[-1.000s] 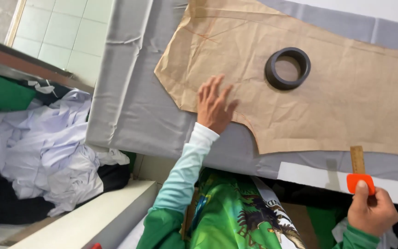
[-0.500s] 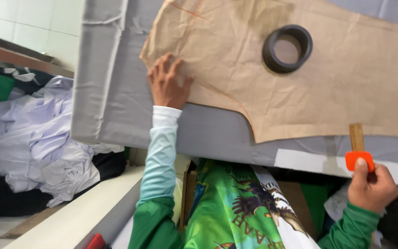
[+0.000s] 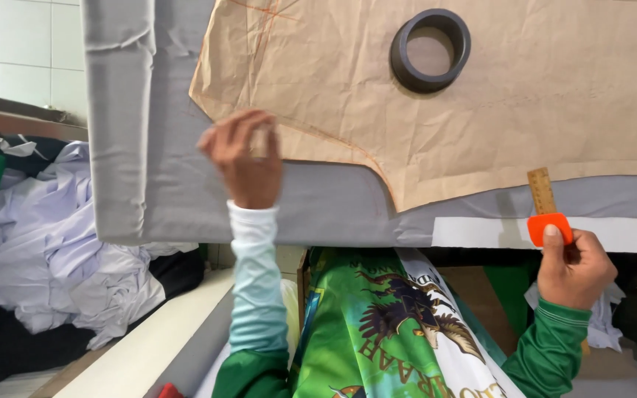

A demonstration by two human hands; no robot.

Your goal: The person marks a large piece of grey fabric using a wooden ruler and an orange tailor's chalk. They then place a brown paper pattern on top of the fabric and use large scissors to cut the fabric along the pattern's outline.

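My left hand (image 3: pixel 245 158) rests with fingers curled on the lower left edge of a brown paper pattern (image 3: pixel 525 96), pressing it onto grey fabric (image 3: pixel 164 147) spread over the table. A black ring weight (image 3: pixel 430 49) lies on the paper above. My right hand (image 3: pixel 573 269) is at the table's near edge, gripping an orange piece of chalk (image 3: pixel 550 228) together with a short wooden ruler (image 3: pixel 541 190) that stands up over the fabric just below the paper's edge.
A white strip (image 3: pixel 481 231) runs along the fabric's near edge. A heap of white and lilac cloth (image 3: pixel 60 243) lies at the left, with dark and green cloth beside it. White wall tiles (image 3: pixel 16 44) are behind. My green printed shirt fills the bottom.
My left hand slid left along the paper's lower edge toward its left corner, and its fingers curled. The view shifted so the paper and ring sit further right. The right hand stayed put.
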